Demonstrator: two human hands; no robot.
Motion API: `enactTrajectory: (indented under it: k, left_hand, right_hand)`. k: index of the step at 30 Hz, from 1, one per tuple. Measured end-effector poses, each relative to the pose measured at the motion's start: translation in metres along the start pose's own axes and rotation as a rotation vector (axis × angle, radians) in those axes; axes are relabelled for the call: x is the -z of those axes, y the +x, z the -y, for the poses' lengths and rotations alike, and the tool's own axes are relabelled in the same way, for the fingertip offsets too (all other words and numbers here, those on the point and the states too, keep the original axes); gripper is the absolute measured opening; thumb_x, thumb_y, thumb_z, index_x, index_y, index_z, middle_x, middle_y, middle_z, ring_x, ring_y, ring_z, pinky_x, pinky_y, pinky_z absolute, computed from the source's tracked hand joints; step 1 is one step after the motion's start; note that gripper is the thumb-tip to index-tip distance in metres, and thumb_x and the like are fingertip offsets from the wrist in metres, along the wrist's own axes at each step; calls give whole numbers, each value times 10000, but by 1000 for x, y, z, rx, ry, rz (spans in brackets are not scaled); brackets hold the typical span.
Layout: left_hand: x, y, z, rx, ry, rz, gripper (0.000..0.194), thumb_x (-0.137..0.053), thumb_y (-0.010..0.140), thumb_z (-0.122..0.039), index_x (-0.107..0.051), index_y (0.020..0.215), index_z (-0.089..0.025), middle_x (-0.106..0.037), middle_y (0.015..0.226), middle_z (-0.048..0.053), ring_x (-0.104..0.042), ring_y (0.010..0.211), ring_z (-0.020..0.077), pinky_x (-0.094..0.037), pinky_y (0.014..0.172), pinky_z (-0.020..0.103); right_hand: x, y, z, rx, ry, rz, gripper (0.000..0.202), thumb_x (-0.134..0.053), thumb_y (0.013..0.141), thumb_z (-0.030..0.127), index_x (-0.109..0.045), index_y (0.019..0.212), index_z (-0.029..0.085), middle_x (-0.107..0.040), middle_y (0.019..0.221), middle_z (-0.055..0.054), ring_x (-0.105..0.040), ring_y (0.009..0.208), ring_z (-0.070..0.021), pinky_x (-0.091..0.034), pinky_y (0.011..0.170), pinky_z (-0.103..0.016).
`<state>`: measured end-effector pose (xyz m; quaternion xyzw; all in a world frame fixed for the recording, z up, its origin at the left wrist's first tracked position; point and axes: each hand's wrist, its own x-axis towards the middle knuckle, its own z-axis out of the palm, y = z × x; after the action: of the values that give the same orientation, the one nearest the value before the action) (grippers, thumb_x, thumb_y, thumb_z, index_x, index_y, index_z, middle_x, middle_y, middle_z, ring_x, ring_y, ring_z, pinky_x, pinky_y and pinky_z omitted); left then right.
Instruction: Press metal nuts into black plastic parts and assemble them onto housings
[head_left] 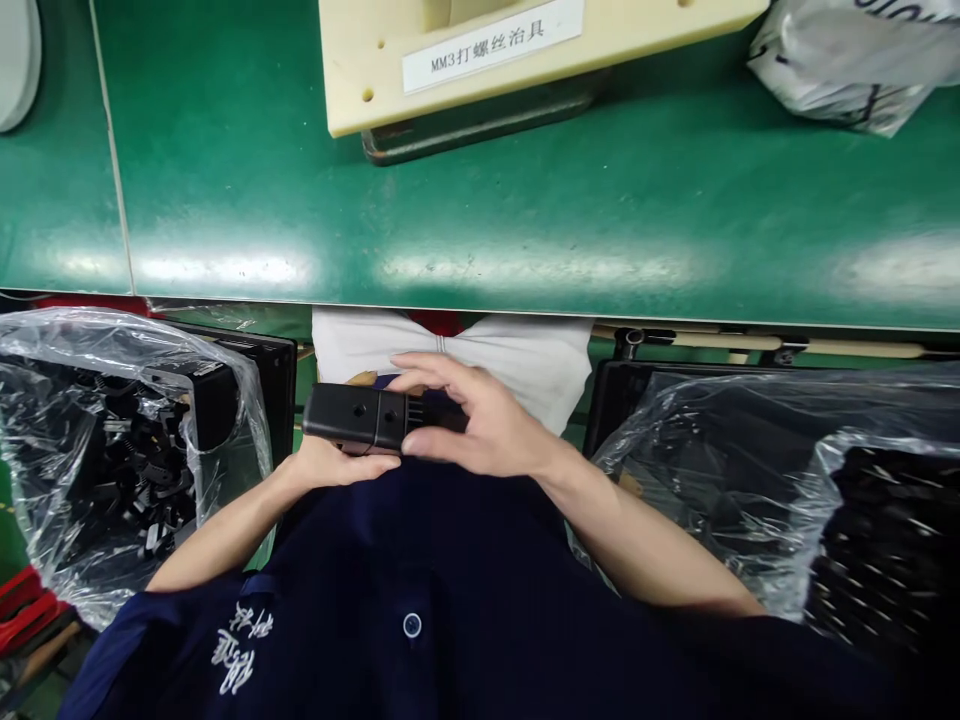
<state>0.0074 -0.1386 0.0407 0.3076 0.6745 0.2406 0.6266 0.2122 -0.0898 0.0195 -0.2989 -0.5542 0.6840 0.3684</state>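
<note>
A black rectangular part (352, 415) with two round holes on its upper face lies across my left hand (334, 465), in front of my body and below the bench edge. The left thumb runs along its lower side, and the fingers beneath are mostly hidden. My right hand (480, 425) grips the ribbed right end of the same part, thumb on the near side and fingers on the far side. Something dark shows between the right thumb and fingers; I cannot make out whether it is separate.
A green bench (247, 200) spans the top, bearing a cream labelled fixture (480, 85) and a white plastic bag (847, 70). Plastic-lined bins of black parts stand left (281, 390) and right (611, 390). Something red (26, 610) is at lower left.
</note>
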Motion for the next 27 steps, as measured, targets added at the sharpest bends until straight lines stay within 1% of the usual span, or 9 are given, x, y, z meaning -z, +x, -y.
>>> enactTrajectory:
  k: [2,4,8,10,14,19,23,25,27]
  left_hand:
    - [-5,0,-2,-115,12,-33,479,-904,391,-406,-647,737,-197,-651,740,52,-605,833,253,-514,843,399]
    - [-9,2,-4,-174,18,-40,471,-877,436,-468,-652,733,-181,-659,742,55,-601,789,232,-510,808,369]
    - [-16,8,-7,-7,-85,-48,480,-858,441,-525,-628,652,-159,-597,594,12,-513,566,137,-458,577,270]
    - [-20,10,-11,116,-174,-87,510,-862,429,-526,-635,688,-150,-617,611,12,-515,541,121,-444,535,247]
    - [-29,11,-20,309,-223,-95,559,-872,420,-531,-647,739,-131,-660,619,45,-578,532,149,-457,488,242]
    - [-32,13,-22,411,-249,-42,597,-836,455,-628,-664,697,-109,-661,581,60,-541,436,121,-428,411,221]
    - [-33,17,-20,521,-314,-59,636,-698,601,-734,-693,780,-123,-669,588,55,-557,432,126,-413,399,217]
    - [-34,18,-20,525,-327,-92,651,-634,661,-752,-696,829,-126,-672,599,53,-576,455,136,-407,402,219]
    - [-35,18,-19,454,-322,-124,646,-635,673,-742,-692,862,-127,-676,622,46,-595,495,144,-415,422,221]
  right_hand:
    - [9,1,-3,-42,272,-5,500,-607,862,539,-559,1215,188,-709,1040,-75,-686,962,-193,-560,868,-340]
    - [14,0,-6,-109,432,-55,498,-553,875,596,-600,1143,180,-711,1028,-82,-693,937,-193,-567,841,-333]
    - [15,-7,-13,-263,476,-178,469,-555,868,610,-662,1014,177,-724,974,-77,-703,879,-191,-566,844,-341]
    - [15,-11,-17,-309,462,-243,464,-545,871,617,-678,976,184,-728,949,-67,-701,881,-189,-558,867,-346]
    - [18,-19,-23,-276,377,-307,460,-551,864,619,-678,980,192,-725,954,-61,-689,924,-190,-545,882,-345]
    - [23,-27,-17,-137,59,-200,369,-630,861,484,-626,1104,206,-692,1058,-61,-665,976,-188,-544,866,-330]
    - [24,-24,-11,-63,-235,-159,296,-577,906,374,-596,1140,193,-685,1080,-70,-664,932,-176,-549,837,-314]
    - [21,-23,-12,-12,-319,-166,276,-542,924,353,-581,1145,192,-680,1088,-77,-663,943,-180,-552,846,-321]
    - [15,-22,-15,46,-424,-196,284,-558,913,363,-570,1134,186,-671,1067,-89,-660,950,-196,-561,837,-337]
